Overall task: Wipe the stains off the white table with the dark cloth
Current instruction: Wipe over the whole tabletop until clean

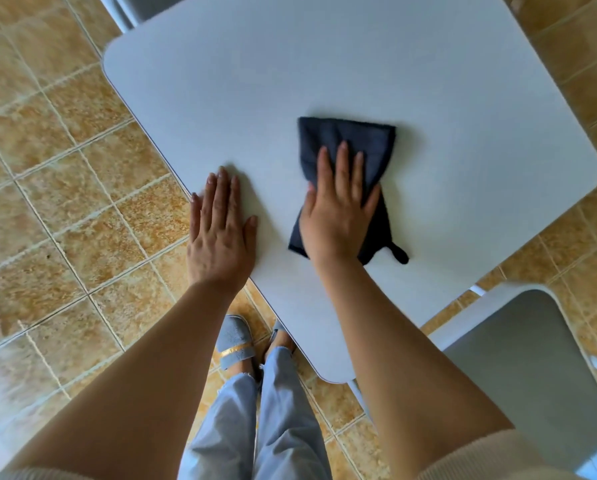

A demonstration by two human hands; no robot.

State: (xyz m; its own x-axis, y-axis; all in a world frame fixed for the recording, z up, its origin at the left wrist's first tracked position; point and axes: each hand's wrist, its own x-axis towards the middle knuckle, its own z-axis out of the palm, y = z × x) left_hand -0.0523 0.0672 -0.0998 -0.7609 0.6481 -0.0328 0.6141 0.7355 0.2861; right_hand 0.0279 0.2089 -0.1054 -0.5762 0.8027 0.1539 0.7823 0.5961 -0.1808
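The white table (325,71) with rounded corners fills the upper middle of the head view. A dark folded cloth (356,140) lies flat on it near the front edge, a small loop sticking out at its near right corner. My right hand (338,209) presses flat on the cloth's near half, fingers spread, covering much of it. My left hand (221,233) rests flat, palm down, on the bare tabletop at the table's left edge, a short way left of the cloth. I see no distinct stains on the surface.
A grey chair seat (529,368) with a white frame stands at the table's near right. Part of another chair (137,8) shows at the far left. Tan floor tiles (65,202) surround the table. My legs and slippers (238,344) are below the near edge.
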